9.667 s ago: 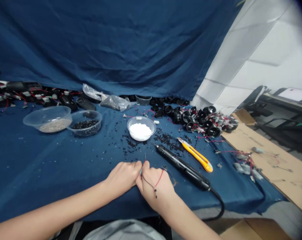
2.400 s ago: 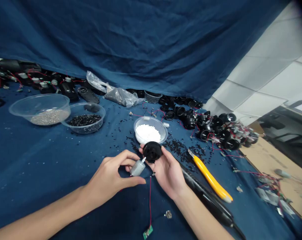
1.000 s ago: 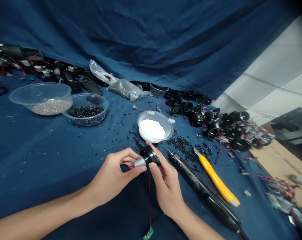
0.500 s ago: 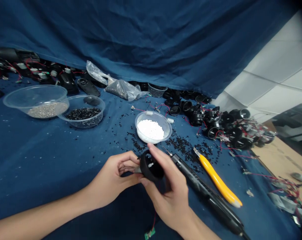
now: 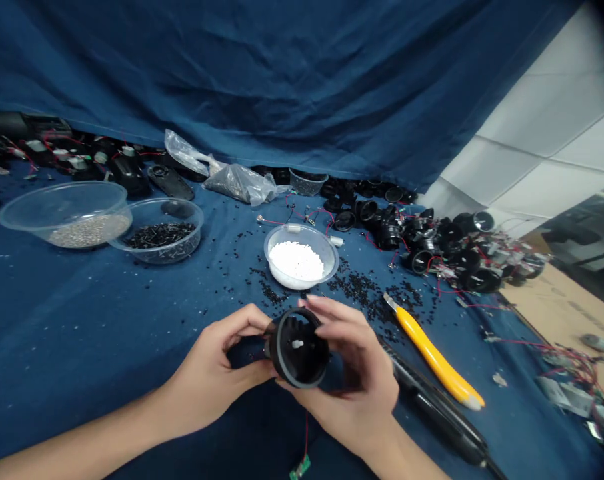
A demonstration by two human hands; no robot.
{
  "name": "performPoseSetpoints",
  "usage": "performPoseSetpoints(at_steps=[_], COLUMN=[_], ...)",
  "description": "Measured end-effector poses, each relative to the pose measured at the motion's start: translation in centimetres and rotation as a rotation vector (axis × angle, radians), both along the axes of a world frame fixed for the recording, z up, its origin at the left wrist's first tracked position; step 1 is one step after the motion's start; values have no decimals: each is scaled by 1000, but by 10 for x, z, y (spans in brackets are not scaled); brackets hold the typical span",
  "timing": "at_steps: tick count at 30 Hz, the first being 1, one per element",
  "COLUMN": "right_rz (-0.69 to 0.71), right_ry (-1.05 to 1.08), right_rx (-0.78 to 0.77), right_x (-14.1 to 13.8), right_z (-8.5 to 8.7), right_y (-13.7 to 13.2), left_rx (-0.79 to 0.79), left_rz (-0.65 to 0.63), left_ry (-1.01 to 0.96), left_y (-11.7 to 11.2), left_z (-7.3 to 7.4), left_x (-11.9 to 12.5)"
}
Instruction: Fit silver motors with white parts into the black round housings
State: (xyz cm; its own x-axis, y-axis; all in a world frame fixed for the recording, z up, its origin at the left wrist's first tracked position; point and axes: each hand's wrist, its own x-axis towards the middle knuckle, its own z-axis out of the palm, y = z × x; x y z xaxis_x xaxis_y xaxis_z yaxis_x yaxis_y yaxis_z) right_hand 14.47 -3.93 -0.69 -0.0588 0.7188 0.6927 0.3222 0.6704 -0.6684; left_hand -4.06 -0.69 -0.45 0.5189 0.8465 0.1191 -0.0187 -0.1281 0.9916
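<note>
Both hands hold a round black plastic housing (image 5: 278, 360), its open mouth turned up toward me. A small white piece (image 5: 297, 344) stands at the middle of its inside. My left hand (image 5: 217, 363) is closed on the housing's left side, thumb below and fingers behind. My right hand (image 5: 355, 363) wraps its right side, fingertips near the rim. A red wire runs down below the hands to a small green circuit board (image 5: 301, 468). Just beyond the housing sits a clear bowl of small white parts (image 5: 332, 270).
A black electric screwdriver (image 5: 439, 413) and a yellow-handled cutter (image 5: 435, 360) lie to the right. Tiny black bits (image 5: 365, 287) are scattered around. Bowls of screws (image 5: 157, 257) and pale small parts (image 5: 27, 223) stand at left. Black housings with wires (image 5: 452, 247) are piled at right.
The housing has tilted so its open mouth faces me more fully. My right hand has shifted slightly right and its fingers have moved back from over the rim.
</note>
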Motion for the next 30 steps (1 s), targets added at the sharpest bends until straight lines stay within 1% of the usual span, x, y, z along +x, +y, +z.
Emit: performPoseSetpoints(at_steps=[1,3,5,8,12,15,19,20,22,24,25,27,30], right_rz=[29,103,147,135,108,118,104,77,-9,-95,-119,-101,-20], right_ry=[3,-61,-119,-101,-83,-42,1,-8,-89,-199,-220,-179,-95], right_rx=[-43,-99,-101,-70,-68,-69,-4,17,51,60,51,20,-18], right_x=[0,0,-1,-3,-7,-11,-15,-16,-18,-21,-22,-24,-22], right_z=[0,0,1,3,1,1,8,9,12,14,15,16,18], right_y=[0,1,1,0,-3,-4,-4,-5,-6,-8,-9,-11,-13], left_rx=[46,165,296,448,568,612,650,653,664,677,678,669,665], left_rz=[8,23,29,7,-60,-62,-74,-83,-105,-110,-106,-98,-113], left_ry=[28,100,155,190,266,330,320,311,307,318,327,342,366], left_y=[-1,-2,-1,2,5,4,0,0,-1,-1,-1,-3,-7], left_z=[-1,-4,-8,-10,-5,-4,-8,-9,-10,-10,-10,-10,-12], left_x=[-1,-3,-5,-6,-3,-1,0,0,-1,-2,-2,-4,-6])
